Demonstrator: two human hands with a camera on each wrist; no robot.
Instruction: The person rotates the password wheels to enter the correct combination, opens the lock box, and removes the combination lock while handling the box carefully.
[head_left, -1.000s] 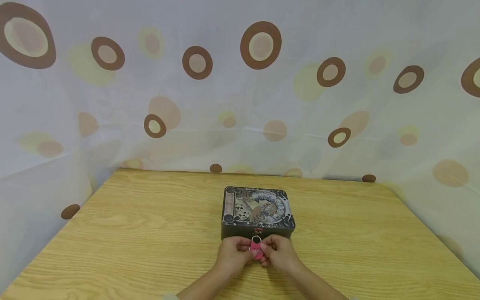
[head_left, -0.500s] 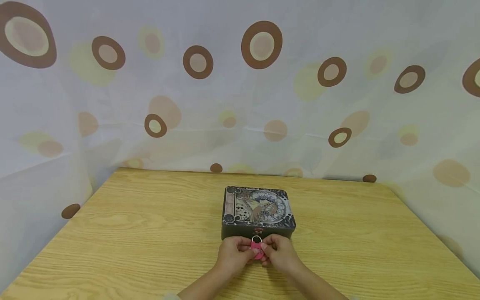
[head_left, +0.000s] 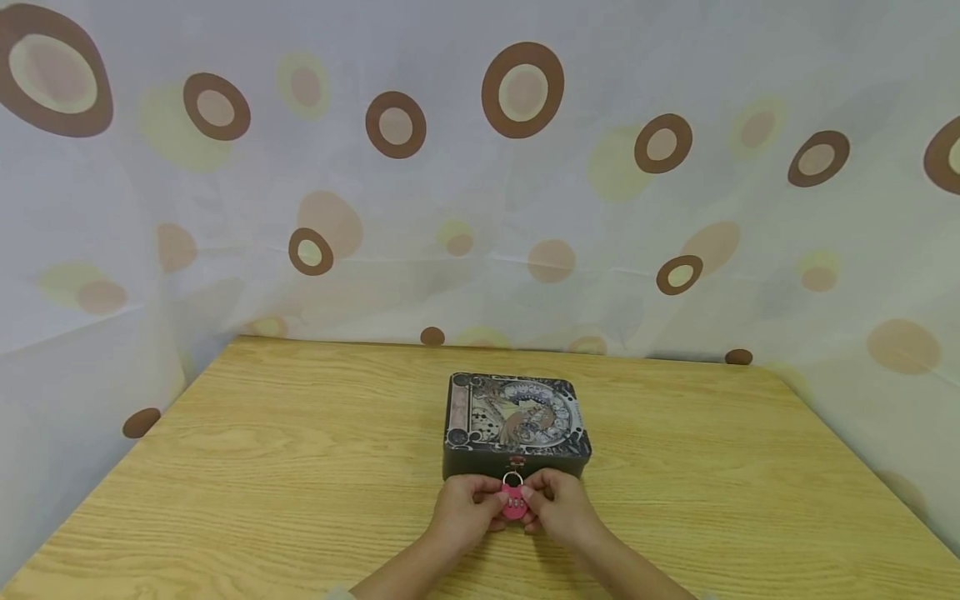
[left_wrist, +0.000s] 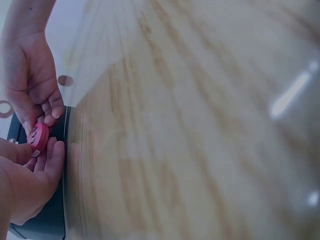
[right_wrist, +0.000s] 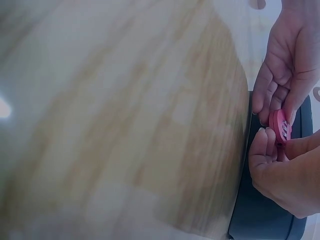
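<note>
A pink combination padlock (head_left: pixel 514 503) with number dials and a metal shackle (head_left: pixel 513 479) hangs at the front of a dark tin box (head_left: pixel 517 417), just below its red latch (head_left: pixel 517 461). From the left side my left hand (head_left: pixel 467 510) pinches the padlock body, thumb at the dials. My right hand (head_left: pixel 564 507) pinches its other side between thumb and fingers. Both wrist views show the padlock (left_wrist: pixel 38 138) held between the two hands. The box lid, printed with a clockwork picture, is down.
The box stands on a wood-grain table (head_left: pixel 300 467). A pale curtain (head_left: pixel 465 192) with brown and yellow circles hangs behind the table and along both sides.
My left thumb has slid left off the padlock's face, so the dials show now. Both hands and the box otherwise keep their places.
</note>
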